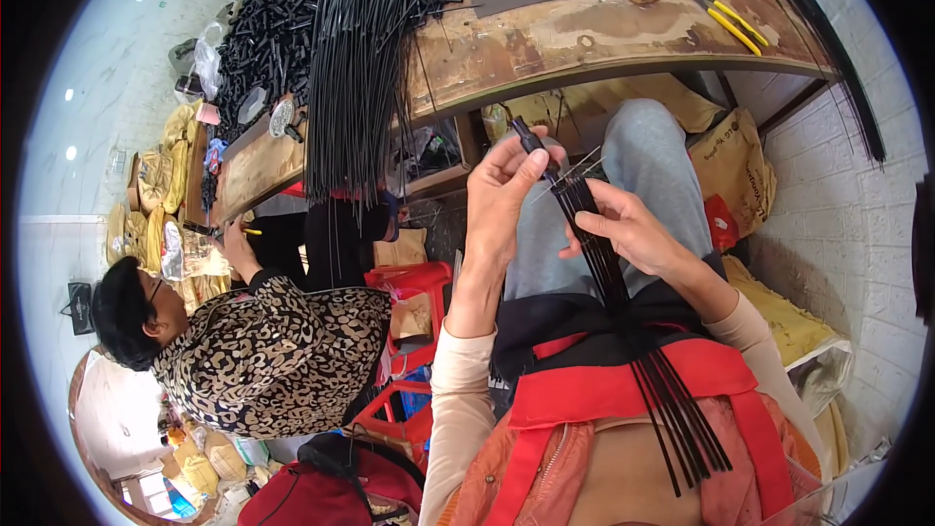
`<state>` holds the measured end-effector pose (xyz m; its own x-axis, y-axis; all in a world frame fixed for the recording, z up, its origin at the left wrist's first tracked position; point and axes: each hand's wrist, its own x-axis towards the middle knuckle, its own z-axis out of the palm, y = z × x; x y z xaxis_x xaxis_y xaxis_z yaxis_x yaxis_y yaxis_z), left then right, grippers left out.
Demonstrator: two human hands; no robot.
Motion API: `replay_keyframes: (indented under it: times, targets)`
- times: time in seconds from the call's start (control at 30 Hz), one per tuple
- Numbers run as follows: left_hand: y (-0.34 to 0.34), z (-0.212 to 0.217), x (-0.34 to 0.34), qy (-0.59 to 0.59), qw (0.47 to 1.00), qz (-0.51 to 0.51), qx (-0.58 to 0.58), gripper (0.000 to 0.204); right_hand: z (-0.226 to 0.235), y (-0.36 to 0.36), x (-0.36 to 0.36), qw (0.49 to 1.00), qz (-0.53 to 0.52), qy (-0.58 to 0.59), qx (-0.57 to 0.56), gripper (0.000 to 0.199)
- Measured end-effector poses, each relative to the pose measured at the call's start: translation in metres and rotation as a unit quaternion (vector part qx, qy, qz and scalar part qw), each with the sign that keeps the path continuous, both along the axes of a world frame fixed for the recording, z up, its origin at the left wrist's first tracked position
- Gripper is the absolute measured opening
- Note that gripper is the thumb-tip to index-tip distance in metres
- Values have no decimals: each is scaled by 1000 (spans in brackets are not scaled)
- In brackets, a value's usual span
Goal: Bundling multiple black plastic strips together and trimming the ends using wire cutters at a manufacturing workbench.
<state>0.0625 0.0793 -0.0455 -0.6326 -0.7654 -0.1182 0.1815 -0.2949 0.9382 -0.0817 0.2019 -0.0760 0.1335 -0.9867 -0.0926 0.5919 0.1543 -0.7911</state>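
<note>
Black rods [606, 278] slant down over the red apron [565, 397], right grip [635, 232] closed around their upper part! Left grip [499, 193] pinches a black fitting [527, 135] at their top end, near the tabletop [623, 44].

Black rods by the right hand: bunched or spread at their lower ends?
Spread. The black rods lie close together by the right hand, then fan out, with gaps showing toward their lower ends.

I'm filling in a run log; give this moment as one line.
left hand: grips black tubular fitting | right hand: holds thin black rods | yellow-handled pliers: on wooden workbench
</note>
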Motion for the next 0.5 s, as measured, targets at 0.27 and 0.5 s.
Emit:
replay_keyframes:
  times: [0.27,0.5]
  targets:
    - [13,-1,-2,38,999,13,18,36,6,5,6,1000,-23,16,-3,19]
    - [23,20,-6,63,994,23,83,26,6,9,5,1000,-27,13,-8,19]
